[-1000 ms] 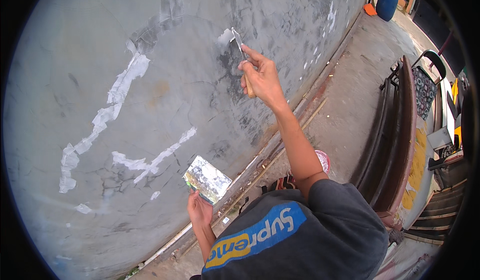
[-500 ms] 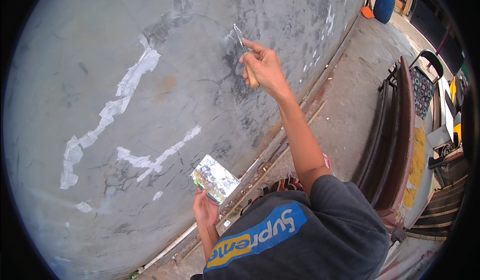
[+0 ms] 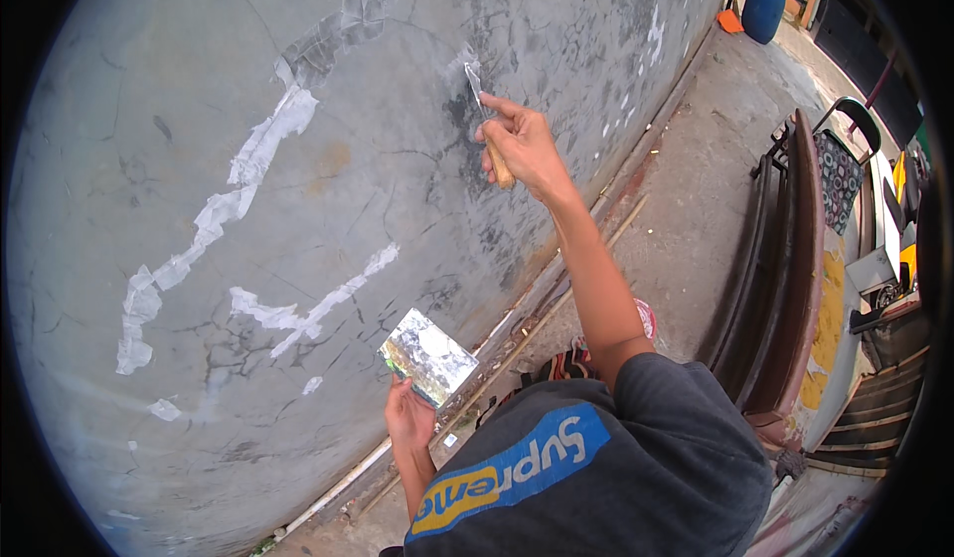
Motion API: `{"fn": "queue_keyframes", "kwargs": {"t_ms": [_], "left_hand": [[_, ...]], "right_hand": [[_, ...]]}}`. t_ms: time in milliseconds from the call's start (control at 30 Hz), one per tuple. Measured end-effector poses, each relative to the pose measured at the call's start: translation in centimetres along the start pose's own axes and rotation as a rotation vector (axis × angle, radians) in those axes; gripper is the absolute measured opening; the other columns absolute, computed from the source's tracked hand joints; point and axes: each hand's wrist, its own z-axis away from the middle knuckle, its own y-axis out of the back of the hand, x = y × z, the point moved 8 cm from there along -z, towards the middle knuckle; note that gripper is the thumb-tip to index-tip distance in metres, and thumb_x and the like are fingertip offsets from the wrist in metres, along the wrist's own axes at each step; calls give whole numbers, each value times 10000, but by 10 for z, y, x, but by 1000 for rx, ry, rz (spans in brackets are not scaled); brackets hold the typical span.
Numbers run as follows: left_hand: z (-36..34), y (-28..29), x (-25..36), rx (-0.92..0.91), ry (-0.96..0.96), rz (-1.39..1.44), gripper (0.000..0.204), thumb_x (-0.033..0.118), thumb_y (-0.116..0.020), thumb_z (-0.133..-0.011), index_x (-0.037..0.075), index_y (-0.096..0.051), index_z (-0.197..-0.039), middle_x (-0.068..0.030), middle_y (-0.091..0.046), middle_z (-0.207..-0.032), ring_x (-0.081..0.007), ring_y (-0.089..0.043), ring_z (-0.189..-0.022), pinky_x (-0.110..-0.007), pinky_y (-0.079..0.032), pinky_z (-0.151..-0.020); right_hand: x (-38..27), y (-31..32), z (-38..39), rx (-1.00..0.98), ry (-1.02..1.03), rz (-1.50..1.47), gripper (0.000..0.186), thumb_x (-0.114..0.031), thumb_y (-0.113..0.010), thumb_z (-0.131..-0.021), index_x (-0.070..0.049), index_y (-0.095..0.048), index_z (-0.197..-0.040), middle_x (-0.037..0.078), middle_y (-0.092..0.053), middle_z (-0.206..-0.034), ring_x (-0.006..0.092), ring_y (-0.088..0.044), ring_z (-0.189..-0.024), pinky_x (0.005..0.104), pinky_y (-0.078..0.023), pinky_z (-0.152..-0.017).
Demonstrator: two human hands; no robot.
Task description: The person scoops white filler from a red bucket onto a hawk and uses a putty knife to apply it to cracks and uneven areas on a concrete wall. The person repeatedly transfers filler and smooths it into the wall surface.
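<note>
My right hand is closed round the wooden handle of a putty knife, its index finger stretched along the metal blade. The blade's tip rests at a small fresh smear of white filler on the grey cracked wall. Lower down, my left hand grips a flat rectangular board by its near edge. White paste partly covers the board, which stands a little off the wall. Long white filler strips and a shorter branching one run over cracks left of my hands.
A pale pipe follows the wall's foot beside the concrete floor. To the right stand a long brown bench and a chair with a patterned seat. A blue barrel and an orange dustpan are at the far end.
My right hand and the putty knife have shifted slightly down the wall, and more of the white smear shows above the blade. My left hand and the board stay almost where they were.
</note>
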Motion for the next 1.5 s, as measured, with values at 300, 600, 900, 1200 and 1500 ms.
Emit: {"fn": "queue_keyframes", "kwargs": {"t_ms": [300, 600, 900, 1200, 1500], "left_hand": [[-2, 1, -5, 9, 9, -8, 496, 178, -493, -874, 24, -426, -1341, -106, -535, -1328, -239, -506, -1236, -418, -366, -1073], [0, -2, -4, 18, 0, -12, 548, 181, -493, -866, 21, -385, -1378, -125, -498, -1363, -257, -493, -1248, -423, -352, -1081], [-9, -1, -10, -7, 47, -3, 531, 181, -488, -871, 19, -402, -1369, -122, -512, -1350, -255, -491, -1248, -421, -341, -1089], [-20, -8, -11, -47, 89, 9, 563, 139, -500, -859, 69, -359, -1399, -103, -505, -1355, -250, -485, -1264, -425, -364, -1080], [-17, -9, -7, -47, 84, -6, 555, 138, -488, -867, 68, -354, -1401, -99, -503, -1353, -255, -482, -1265, -432, -364, -1076]], "right_hand": [[-15, 6, 0, -14, 104, -136, 493, -60, -514, -915, 96, -406, -1370, 112, -613, -866, 120, -557, -520, 268, -488, -406], [-6, -46, -5, 178, 249, -41, 525, -68, -519, -933, 106, -346, -1397, 174, -606, -994, 144, -608, -550, 284, -512, -442], [7, -59, 23, 11, 98, 38, 524, -65, -528, -922, 114, -359, -1385, 198, -612, -1002, 142, -629, -548, 301, -514, -441], [-10, -51, 8, 6, 156, 110, 539, -60, -534, -888, 122, -381, -1371, 133, -622, -891, 145, -608, -517, 280, -505, -435], [-25, -25, -12, 37, 157, 5, 547, -83, -537, -870, 131, -401, -1354, 298, -604, -1081, 176, -647, -544, 302, -528, -495]]}}
